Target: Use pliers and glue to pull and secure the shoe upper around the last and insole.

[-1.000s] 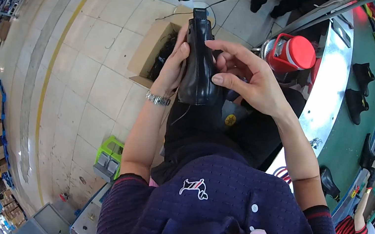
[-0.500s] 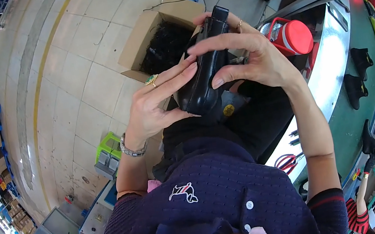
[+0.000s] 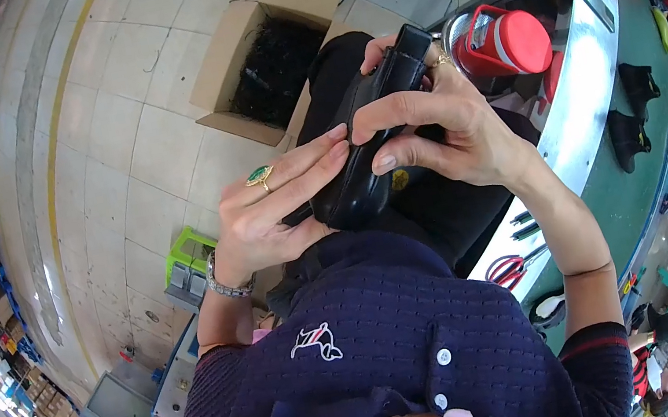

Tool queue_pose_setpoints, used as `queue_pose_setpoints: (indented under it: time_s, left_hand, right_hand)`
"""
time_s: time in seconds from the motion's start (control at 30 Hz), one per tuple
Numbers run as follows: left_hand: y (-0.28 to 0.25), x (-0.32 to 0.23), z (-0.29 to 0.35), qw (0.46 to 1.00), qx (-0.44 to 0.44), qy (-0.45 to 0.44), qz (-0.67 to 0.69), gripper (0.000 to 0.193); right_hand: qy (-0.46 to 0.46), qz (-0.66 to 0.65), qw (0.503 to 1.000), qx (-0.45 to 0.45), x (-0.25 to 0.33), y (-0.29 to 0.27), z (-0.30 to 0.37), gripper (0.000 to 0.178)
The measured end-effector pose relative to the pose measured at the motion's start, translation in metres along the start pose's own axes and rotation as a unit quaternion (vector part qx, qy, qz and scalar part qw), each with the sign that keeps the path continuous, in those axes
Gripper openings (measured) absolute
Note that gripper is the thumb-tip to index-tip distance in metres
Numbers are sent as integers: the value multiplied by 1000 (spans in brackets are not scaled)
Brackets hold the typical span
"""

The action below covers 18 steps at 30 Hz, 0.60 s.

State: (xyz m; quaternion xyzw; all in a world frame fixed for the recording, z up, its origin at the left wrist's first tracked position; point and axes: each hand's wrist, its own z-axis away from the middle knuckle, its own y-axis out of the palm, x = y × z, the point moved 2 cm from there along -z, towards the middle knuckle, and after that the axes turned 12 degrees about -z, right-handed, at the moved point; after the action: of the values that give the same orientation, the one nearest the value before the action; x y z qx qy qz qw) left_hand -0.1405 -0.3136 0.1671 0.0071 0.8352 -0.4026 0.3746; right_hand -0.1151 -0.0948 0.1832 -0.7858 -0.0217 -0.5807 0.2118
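A black leather shoe (image 3: pixel 356 189) is held up in front of my body, its rounded toe end pointing toward me and its other end up and to the right. My left hand (image 3: pixel 276 210) has its thumb under the toe end and its fingertips pressed on the shoe's left side. Around the far part goes my right hand (image 3: pixel 461 119). Its thumb and forefinger are bent close to the upper, and other fingers reach behind the shoe. Whether a small thing lies between the right fingertips is hidden.
An open cardboard box (image 3: pixel 225 120) of dark scraps stands on the floor ahead. To the right is a metal-edged bench with a green surface (image 3: pixel 605 228), black shoes (image 3: pixel 629 138) and red-handled scissors (image 3: pixel 506 270). A red jug (image 3: pixel 523 41) and a green stool (image 3: pixel 185 251) stand nearby.
The shoe and both hands have come slightly nearer my body. My right thumb and forefinger have closed toward each other, and the left fingertips have shifted along the shoe's side.
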Motion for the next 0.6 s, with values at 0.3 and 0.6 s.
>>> queue_pose_setpoints:
  time_s: [0.3, 0.6]
  left_hand:
    - [14, -26, -7, 999, -8, 14, -30, 58]
    - [21, -32, 0, 993, -88, -5, -82, 58]
  right_hand:
    - [-33, -8, 997, -65, -5, -8, 4, 21]
    - [60, -230, 955, -178, -28, -1, 25, 59]
